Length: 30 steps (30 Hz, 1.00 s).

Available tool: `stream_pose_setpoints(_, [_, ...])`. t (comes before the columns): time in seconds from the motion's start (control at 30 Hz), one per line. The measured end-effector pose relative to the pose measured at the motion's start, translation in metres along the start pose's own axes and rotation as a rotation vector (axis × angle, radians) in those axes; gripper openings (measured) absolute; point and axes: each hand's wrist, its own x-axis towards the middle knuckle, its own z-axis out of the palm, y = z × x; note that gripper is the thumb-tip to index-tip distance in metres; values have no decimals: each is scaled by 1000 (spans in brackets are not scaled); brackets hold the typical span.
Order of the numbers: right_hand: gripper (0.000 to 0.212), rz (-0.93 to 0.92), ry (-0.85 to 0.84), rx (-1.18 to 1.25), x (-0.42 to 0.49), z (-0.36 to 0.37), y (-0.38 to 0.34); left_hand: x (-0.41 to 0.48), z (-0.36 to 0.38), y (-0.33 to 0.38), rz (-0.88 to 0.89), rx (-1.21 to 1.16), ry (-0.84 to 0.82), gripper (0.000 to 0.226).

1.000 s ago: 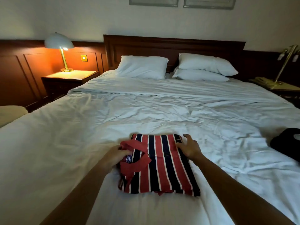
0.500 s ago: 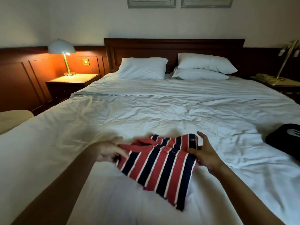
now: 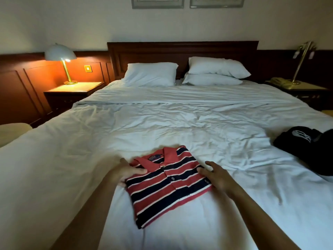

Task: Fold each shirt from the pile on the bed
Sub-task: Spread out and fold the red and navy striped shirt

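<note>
Left hand [image 3: 126, 173] has the near-left edge of the striped polo shirt [image 3: 167, 186]: thumb laid across the top of the cloth, the other fingers tucked under the edge, a light pinch on that side. Right hand [image 3: 219, 177] is over on the opposite edge, fingers spread and fairly straight, lying flat on the fabric and gripping nothing. Both bare forearms reach in from the bottom of the view.

Between the hands the shirt is folded into a compact rectangle, red, navy and white stripes, collar at the far end, button placket facing up. It lies a little skewed on the white bed [image 3: 162, 123], at the near end, right in front of the person. The sheet around it is rumpled.

Off to the right, well apart from the shirt, a black garment [image 3: 306, 150] with a white print sits in a heap near the bed's right side. Up at the far end, three white pillows [image 3: 151, 73] lean against a dark wooden headboard [image 3: 182, 51]. On the left, a lit lamp [image 3: 60, 53] glows on a nightstand [image 3: 75, 87]; on the right stands a brass lamp [image 3: 302, 60], unlit.
</note>
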Motion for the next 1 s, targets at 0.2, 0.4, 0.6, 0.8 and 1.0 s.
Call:
stream_pose_setpoints(0.2, [33, -55, 135, -27, -10, 10, 7, -8, 24, -26, 316, -425, 191, 60])
stream_pose_setpoints(0.4, [13, -7, 71, -8, -78, -1, 43, -8, 45, -25, 481, -166, 202, 33])
stream_pose_setpoints(0.6, [25, -45, 187, -16, -50, -4, 26, -2, 42, -38, 320, 276, 386, 53])
stream_pose_setpoints(0.8, [6, -98, 286, -57, -29, 21, 28, -1, 36, -45, 499, 228, 469, 36])
stream_pose_setpoints(1.0, [11, 8, 152, 81, -31, 6, 40, 6, 40, -52, 425, 77, 342, 18])
